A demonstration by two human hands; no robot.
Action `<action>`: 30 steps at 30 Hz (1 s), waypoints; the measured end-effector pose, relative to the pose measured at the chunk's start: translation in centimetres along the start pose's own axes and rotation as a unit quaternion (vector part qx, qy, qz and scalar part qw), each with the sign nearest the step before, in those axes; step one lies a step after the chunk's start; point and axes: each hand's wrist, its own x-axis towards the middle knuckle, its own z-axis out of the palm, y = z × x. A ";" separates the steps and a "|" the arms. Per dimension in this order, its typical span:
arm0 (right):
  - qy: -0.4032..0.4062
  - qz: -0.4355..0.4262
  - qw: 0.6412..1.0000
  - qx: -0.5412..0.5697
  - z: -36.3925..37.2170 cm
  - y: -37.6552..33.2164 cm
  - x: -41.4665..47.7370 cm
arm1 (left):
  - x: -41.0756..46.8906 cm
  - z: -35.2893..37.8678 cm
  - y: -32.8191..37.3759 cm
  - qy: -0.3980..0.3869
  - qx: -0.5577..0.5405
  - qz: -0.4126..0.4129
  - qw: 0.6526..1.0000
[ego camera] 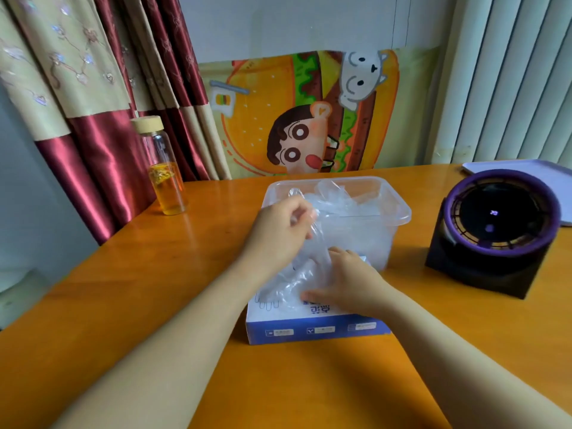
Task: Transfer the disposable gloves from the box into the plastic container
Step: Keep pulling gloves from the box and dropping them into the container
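Disposable gloves (305, 267): one clear bunch is stretched from the box top up to my left hand (278, 233), its long axis near-to-far and aimed at the container. The desk (154, 274) carries everything. The plastic container (399, 209) sits toward the far edge, just behind the box, with gloves inside. My left hand is at its near rim, so it's the nearer hand for the drop. A black-purple device (492, 230) stands by the right edge, well apart. The box (315, 329) is nearest me. My right hand (353, 283) lies flat on it, fingers straight, pressing. Left fingers (298, 219) pinch the bunch. A bottle (165, 181) stands far-left, off the path. I judge the next move is to lift over the rim.
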 end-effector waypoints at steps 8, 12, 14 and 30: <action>-0.003 0.017 0.985 0.172 -0.5 0.5 -0.5 | 1.0 -3.9 2.1 0.140 -0.287 -0.034 0.947; 0.096 0.019 0.947 0.307 -2.7 0.0 -1.1 | 1.1 -3.9 1.5 0.133 -0.422 -0.087 0.892; 0.165 0.031 0.914 0.370 -3.8 -0.6 -1.4 | 1.2 -4.0 1.4 0.143 -0.462 -0.095 0.870; 0.251 -0.027 0.837 0.485 -10.3 -3.4 1.0 | -1.1 -4.0 -1.0 -0.021 -0.513 -0.069 0.855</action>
